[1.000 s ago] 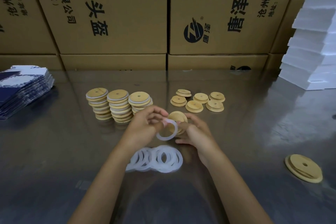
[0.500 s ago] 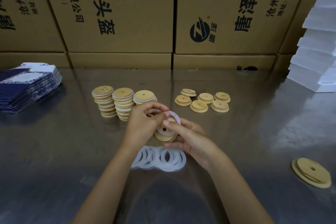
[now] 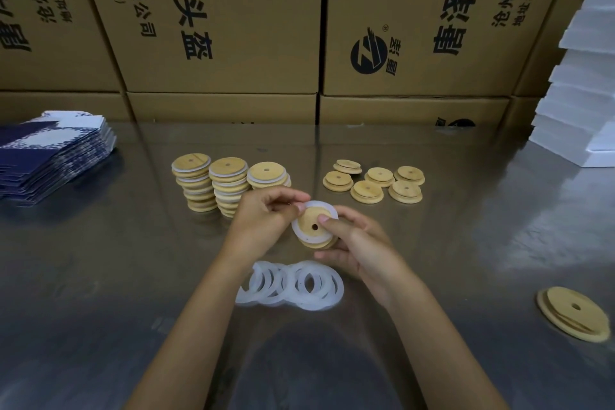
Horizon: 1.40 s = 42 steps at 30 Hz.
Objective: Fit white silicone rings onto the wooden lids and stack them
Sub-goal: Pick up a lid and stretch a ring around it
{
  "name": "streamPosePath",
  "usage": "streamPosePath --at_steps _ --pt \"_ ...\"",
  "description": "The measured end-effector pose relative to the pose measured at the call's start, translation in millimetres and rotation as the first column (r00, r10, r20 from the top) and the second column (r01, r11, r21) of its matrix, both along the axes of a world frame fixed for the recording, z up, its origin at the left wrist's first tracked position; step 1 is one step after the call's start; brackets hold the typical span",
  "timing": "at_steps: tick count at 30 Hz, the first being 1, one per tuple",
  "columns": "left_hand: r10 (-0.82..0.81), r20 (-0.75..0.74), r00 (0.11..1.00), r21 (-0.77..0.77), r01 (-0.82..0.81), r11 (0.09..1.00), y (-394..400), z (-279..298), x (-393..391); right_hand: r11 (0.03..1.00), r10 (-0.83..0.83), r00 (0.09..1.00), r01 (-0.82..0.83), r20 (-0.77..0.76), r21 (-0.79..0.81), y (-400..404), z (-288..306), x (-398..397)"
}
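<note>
Here, largest first: three stacks of ringed lids (image 3: 228, 184) stand on the worktop (image 3: 100, 276) just beyond the left hand (image 3: 263, 220). Loose silicone rings (image 3: 293, 283) lie just below both hands. The right hand (image 3: 359, 250) grips the wooden lid (image 3: 314, 230) by its rim: light, rigid, likely smooth. The left pinches the white ring (image 3: 311, 206) on it: soft, stretchy, best worked round the edge.

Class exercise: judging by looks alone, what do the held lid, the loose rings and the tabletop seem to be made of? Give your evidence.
Held lid: pale wood, matte; faint grain. Loose rings: probably silicone, being milky, translucent and thin. Tabletop: likely polished metal; it mirrors the cardboard boxes.
</note>
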<state>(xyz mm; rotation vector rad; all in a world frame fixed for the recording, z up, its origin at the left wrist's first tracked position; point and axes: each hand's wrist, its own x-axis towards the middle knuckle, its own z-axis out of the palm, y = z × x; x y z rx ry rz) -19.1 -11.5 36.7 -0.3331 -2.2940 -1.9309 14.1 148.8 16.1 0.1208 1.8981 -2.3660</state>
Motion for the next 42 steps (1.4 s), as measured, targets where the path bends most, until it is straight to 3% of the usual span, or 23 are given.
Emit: streamPosePath --at_steps 10,22,42 --pt "-0.063 -0.029 0.998 -0.074 0.061 0.995 0.7 -0.4 2.2 0.991 -0.006 0.998 0.014 -0.06 0.136 1.6 -1.5 1.6" --pt "-0.009 0.021 1.0 -0.08 0.011 0.997 0.6 -1.9 0.9 0.987 0.004 0.998 0.006 -0.063 0.16 3.2 -2.6 3.2" --pt "-0.057 0.206 0.977 0.047 0.048 0.998 -4.4 -3.7 -3.1 0.998 -0.066 0.998 0.066 0.0 -0.021 8.5 0.2 2.4"
